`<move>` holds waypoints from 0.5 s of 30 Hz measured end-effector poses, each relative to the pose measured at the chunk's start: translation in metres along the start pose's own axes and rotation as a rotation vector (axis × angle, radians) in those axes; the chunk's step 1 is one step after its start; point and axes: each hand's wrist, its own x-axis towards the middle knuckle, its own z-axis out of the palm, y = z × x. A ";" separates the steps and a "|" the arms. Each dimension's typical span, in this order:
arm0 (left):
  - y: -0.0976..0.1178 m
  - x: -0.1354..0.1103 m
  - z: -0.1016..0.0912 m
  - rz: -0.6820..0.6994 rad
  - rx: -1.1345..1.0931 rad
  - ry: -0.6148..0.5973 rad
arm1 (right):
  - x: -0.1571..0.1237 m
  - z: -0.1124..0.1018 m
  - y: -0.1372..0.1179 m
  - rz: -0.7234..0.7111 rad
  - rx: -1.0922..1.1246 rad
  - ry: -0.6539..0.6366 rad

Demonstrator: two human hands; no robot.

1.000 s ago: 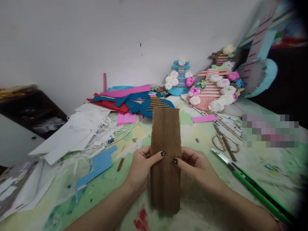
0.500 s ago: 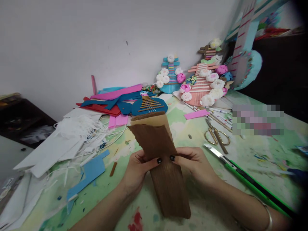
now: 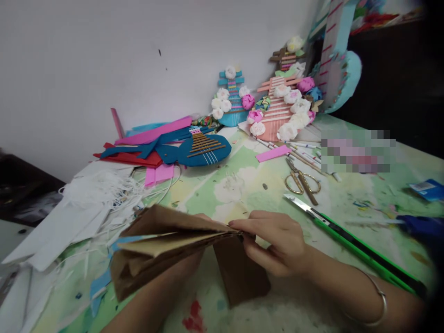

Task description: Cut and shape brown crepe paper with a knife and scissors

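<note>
A folded piece of brown paper, paler tan on its inner faces, is between my hands above the near part of the table. Its layers fan apart toward the left, while a flat flap hangs down below the fold. My right hand pinches the layers together at the right end, thumb and fingers closed on the edge. Behind and under the paper is my left hand, largely covered by it; a bit of finger shows over the upper edge, gripping the sheet.
A green utility knife with its blade out lies right of my right hand. Gold-handled scissors are beyond it. A blue paper lute and decorated lutes stand farther back. White string is heaped at left.
The brown paper has turned from upright to tilted sideways, its layers opening leftward. My right hand has shifted to pinch its edge, and my left hand has gone behind it.
</note>
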 end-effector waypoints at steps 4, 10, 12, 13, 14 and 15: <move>0.004 -0.001 0.001 0.124 -0.179 -0.164 | -0.001 -0.001 -0.003 -0.027 -0.021 -0.039; 0.008 0.000 0.000 0.173 -0.238 -0.272 | -0.002 -0.002 -0.006 -0.084 -0.061 -0.062; 0.009 0.001 0.001 0.152 -0.249 -0.260 | -0.001 -0.003 -0.006 -0.013 -0.019 -0.062; 0.009 0.001 0.002 0.134 -0.246 -0.234 | 0.000 -0.004 -0.006 0.038 0.016 -0.067; 0.011 0.001 0.004 0.113 -0.233 -0.194 | 0.001 -0.004 -0.006 0.089 0.052 -0.074; 0.013 0.001 0.007 0.087 -0.217 -0.146 | 0.001 -0.004 -0.006 0.137 0.086 -0.079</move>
